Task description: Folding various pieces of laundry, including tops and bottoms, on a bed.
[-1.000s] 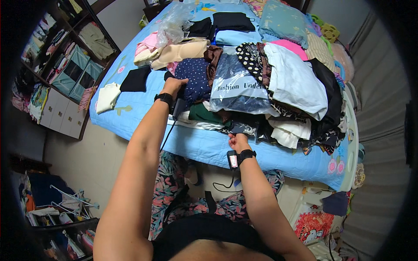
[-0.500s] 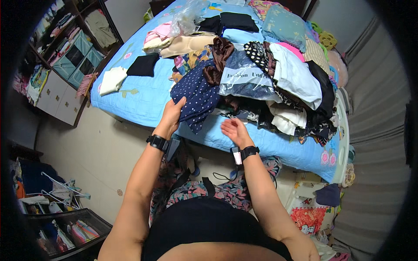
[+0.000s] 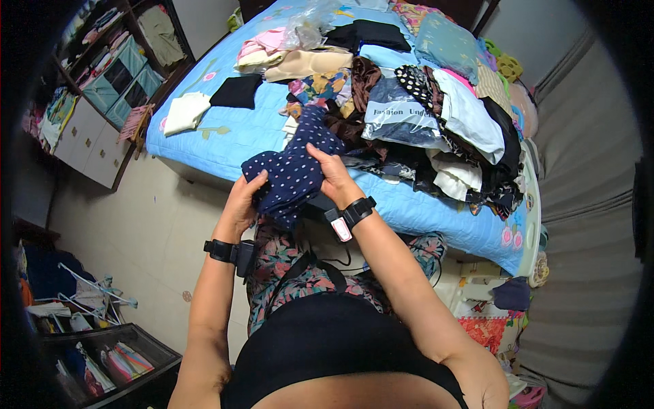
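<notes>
A navy polka-dot garment (image 3: 293,170) hangs bunched between my two hands at the bed's front edge. My left hand (image 3: 245,198) grips its left end, thumb on top. On the other side, my right hand (image 3: 332,176) is closed on the cloth with its thumb pressed on top. The garment's far end reaches up beside a brown satiny cloth (image 3: 364,82) and a floral yellow-and-blue cloth (image 3: 323,88). Just right of these lies a clear plastic bag with dark clothing inside (image 3: 402,123). What kind of garment I hold cannot be made out.
On the blue quilted bed (image 3: 225,153) lie a folded white garment (image 3: 186,113), a folded black one (image 3: 236,91) and a heap of clothes (image 3: 470,129) on the right. Shelves with a drawer cabinet (image 3: 92,146) stand left; a bin with hangers (image 3: 95,300) is lower left.
My left hand has drawn the polka-dot garment toward me and to the left, off the pile. My right hand, empty and spread before, has moved left and taken hold of it.
</notes>
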